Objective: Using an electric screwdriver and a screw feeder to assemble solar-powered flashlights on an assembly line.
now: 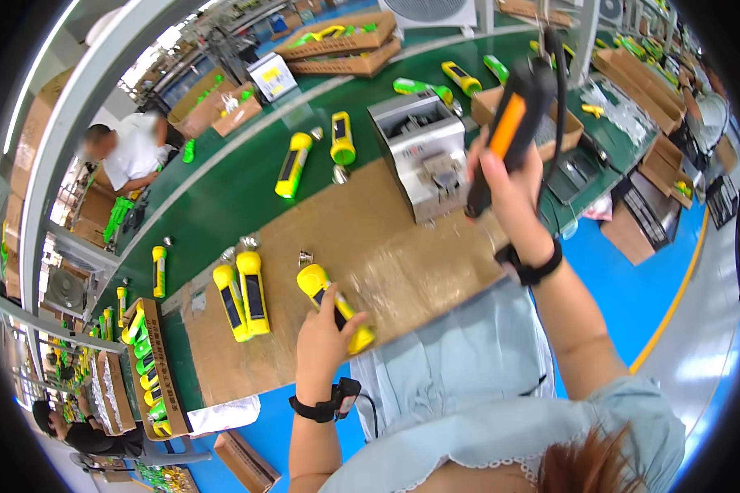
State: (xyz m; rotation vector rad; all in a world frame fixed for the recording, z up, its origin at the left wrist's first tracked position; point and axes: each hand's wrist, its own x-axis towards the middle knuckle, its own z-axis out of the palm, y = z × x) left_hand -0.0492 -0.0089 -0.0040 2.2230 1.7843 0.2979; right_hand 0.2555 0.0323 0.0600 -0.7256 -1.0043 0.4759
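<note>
We note 2 yellow torches [242,296] lying on the brown surface [403,263]. Left hand [322,335] grips a yellow torch [335,307] flat at the near edge. Right hand [508,185] holds an orange-and-black power screwdriver [507,131] raised beside the grey machine [419,152].

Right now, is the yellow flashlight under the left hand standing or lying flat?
Lying flat: yellow flashlight rests lengthwise on the board, left hand gripping it.

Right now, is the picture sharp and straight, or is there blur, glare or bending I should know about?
Head view: fisheye bends the conveyor belt and frame beams toward the dark rim; glare on the floor at right; the left hand on the yellow flashlight and right hand gripping the power screwdriver are fairly sharp.
</note>
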